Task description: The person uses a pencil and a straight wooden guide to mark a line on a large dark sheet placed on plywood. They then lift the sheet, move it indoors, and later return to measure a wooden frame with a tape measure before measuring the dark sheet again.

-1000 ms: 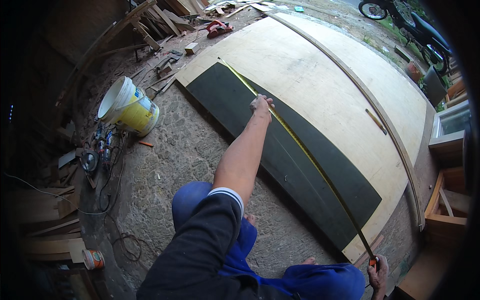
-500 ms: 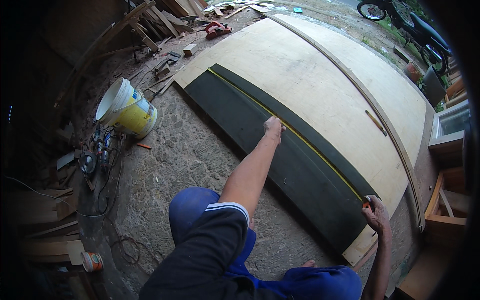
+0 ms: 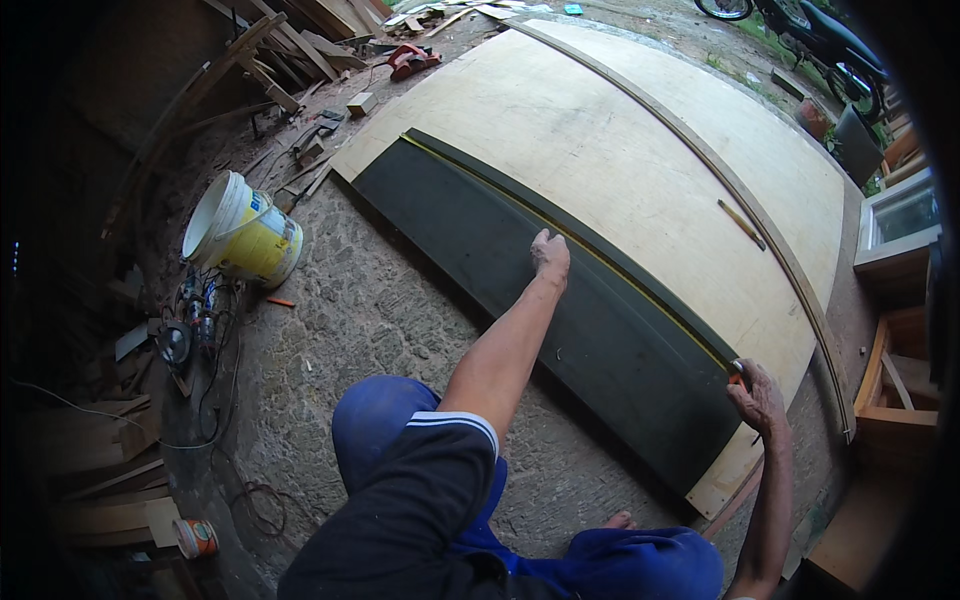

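A long dark panel (image 3: 470,230) lies across a pale plywood sheet (image 3: 560,130). A yellow measuring tape blade (image 3: 620,275) runs along the panel, close to its far edge. At its right end my right hand (image 3: 760,398) grips the orange tape measure (image 3: 738,381), mostly hidden by the fingers. My left hand (image 3: 550,257), its fingers curled closed, is over the middle of the panel just on the near side of the blade. Nothing shows in it.
A curved wooden strip (image 3: 700,150) crosses the plywood, with a thin yellowish stick-like tool (image 3: 742,225) beside it. Left stand a white-and-yellow bucket (image 3: 255,235) and power tools (image 3: 190,325). A red power tool (image 3: 410,62) lies at the back; wooden frames (image 3: 895,400) stand right.
My left hand has come off the tape blade, slightly toward me. My right hand still holds the tape measure at the right end. The whole view has shifted slightly.
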### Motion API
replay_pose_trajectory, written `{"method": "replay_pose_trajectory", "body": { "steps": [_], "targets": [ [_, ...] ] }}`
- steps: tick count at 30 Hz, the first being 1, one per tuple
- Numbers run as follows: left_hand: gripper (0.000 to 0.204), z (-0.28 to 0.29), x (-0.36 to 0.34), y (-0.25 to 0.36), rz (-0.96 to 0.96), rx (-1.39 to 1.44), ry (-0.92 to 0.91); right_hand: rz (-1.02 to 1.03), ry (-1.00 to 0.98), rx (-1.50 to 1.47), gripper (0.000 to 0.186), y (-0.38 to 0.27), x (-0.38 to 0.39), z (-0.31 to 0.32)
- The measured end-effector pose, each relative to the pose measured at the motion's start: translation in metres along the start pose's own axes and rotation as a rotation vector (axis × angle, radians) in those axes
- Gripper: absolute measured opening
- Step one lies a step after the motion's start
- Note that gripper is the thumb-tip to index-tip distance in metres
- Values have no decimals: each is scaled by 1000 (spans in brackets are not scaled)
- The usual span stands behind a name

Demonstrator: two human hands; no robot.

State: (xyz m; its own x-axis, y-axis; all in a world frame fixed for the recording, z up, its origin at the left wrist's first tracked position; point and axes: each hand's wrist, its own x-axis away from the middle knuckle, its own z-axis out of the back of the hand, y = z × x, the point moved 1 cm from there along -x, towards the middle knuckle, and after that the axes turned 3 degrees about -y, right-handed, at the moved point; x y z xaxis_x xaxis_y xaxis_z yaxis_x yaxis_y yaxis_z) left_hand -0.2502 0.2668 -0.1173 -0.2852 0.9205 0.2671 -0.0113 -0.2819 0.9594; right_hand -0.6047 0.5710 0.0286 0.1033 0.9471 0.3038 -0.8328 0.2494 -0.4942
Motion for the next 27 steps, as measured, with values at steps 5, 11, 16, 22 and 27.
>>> {"method": "replay_pose_trajectory", "body": {
  "steps": [5,11,16,22,27],
  "targets": [
    [57,-21,41,-1,-171,-295,135,-24,-6,38,49,4,0,-2],
    [66,-36,71,-2,-387,-583,108,7,18,78,48,39,2,0],
    [69,-38,82,-10,-458,-843,-68,-74,41,191,49,97,25,14],
    [65,-81,145,-18,-912,-1184,-382,-84,112,292,53,156,51,16],
    [63,-140,243,-37,-1221,-1137,-829,-99,121,287,54,181,66,20]
  ]
}}
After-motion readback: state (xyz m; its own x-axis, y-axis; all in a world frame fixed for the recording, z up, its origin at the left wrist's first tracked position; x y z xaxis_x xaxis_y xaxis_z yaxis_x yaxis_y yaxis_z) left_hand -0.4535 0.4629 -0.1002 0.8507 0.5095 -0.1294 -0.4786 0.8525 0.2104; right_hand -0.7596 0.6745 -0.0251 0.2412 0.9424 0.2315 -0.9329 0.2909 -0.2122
